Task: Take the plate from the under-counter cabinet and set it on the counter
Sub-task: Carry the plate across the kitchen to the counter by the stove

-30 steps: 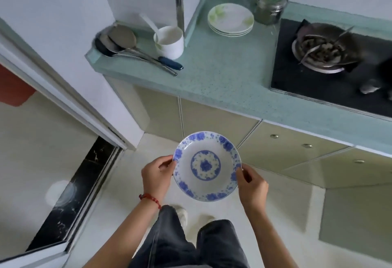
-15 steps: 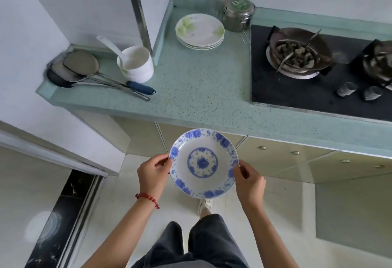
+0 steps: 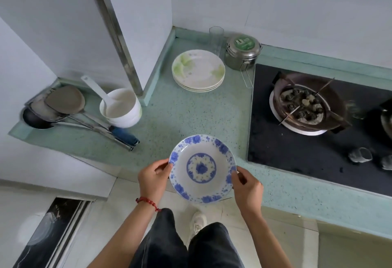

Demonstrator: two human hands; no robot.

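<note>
The blue-patterned plate [image 3: 202, 168] is held level over the counter [image 3: 191, 117] front edge, left hand [image 3: 153, 179] and right hand [image 3: 247, 187] fingers clamped on opposite rims, presumably to steady it for lowering.

The plate [image 3: 202, 169] hides part of the counter [image 3: 186, 110] edge behind it, so whether it touches the counter cannot be told. Right of the plate, the stove [image 3: 297, 146] is cut off by the frame edge, its knobs [image 3: 360, 154] blurred. The fingers under the plate's rim are hidden.
</note>
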